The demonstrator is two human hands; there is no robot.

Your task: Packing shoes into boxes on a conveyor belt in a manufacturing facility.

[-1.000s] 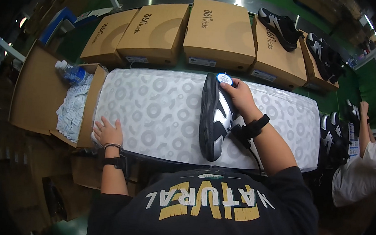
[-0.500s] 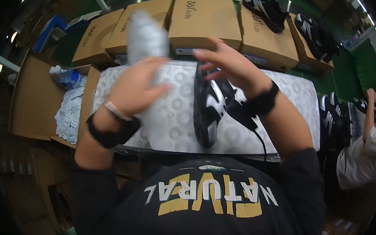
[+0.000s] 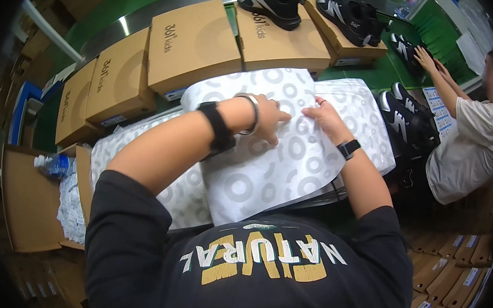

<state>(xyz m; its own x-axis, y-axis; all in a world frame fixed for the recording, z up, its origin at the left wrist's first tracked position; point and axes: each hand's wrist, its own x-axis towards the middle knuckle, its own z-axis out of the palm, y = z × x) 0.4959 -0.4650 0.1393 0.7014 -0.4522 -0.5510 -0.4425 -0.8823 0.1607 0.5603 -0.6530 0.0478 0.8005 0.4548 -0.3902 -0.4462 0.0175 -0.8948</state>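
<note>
White paper with grey rings: the printed sheet (image 3: 235, 179) lies askew and slightly bowed over a stack of similar sheets (image 3: 374, 136), its near edge close to the dark shirt (image 3: 321, 237). The left hand (image 3: 269, 121) rests on its far half, fingers loosely spread; the right hand (image 3: 329, 122) appears to pinch its right edge between thumb and fingers. It should be very light, limp and quick to crease, perhaps slippery against the paper below, so a free edge or corner seems the best hold. Brown shoeboxes (image 3: 194, 49) stand beyond, black shoes (image 3: 399, 117) to the right
</note>
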